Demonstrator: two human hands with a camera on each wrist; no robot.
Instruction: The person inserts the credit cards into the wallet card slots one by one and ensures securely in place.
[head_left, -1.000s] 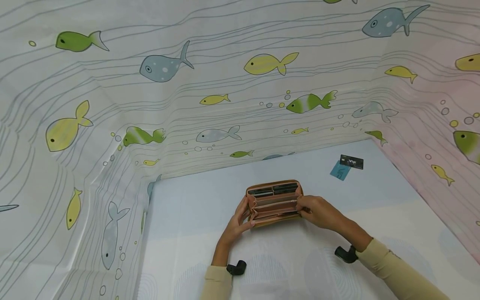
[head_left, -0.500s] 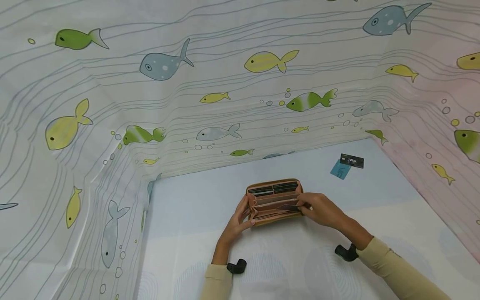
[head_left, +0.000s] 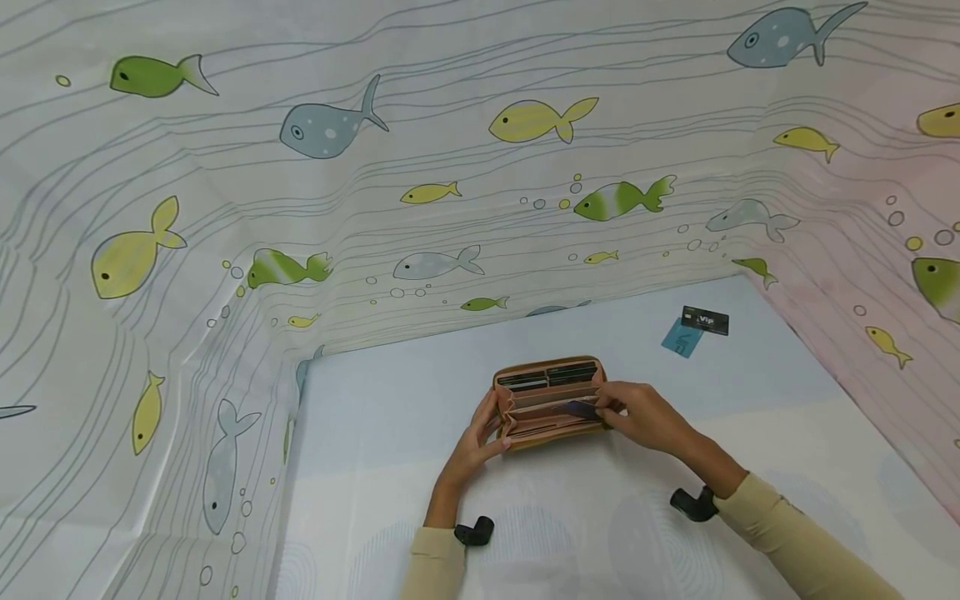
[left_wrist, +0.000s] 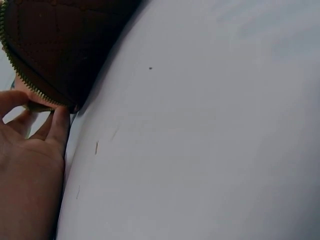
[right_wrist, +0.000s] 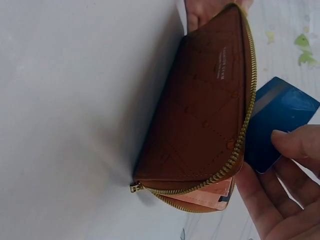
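A tan zip-around wallet (head_left: 547,392) lies open on the pale table, with cards in its far slots. My left hand (head_left: 492,427) grips its left end, thumb and fingers curled round the edge. In the left wrist view its fingers (left_wrist: 59,125) touch the zipper corner of the wallet (left_wrist: 60,45). My right hand (head_left: 604,408) pinches a dark blue card (head_left: 576,408) that sticks partly out of the wallet's middle pocket. The right wrist view shows the wallet's brown quilted outside (right_wrist: 205,115) and the blue card (right_wrist: 277,125) behind it, held by my fingers (right_wrist: 300,142).
A black VIP card (head_left: 705,320) and a light blue card (head_left: 681,340) lie together at the table's far right. Fish-print cloth (head_left: 450,167) walls in the table (head_left: 390,417) at the back and both sides.
My right fingers moved from the wallet's right end into its middle pocket, and a dark blue card now shows between them. The left hand and the wallet stayed put.
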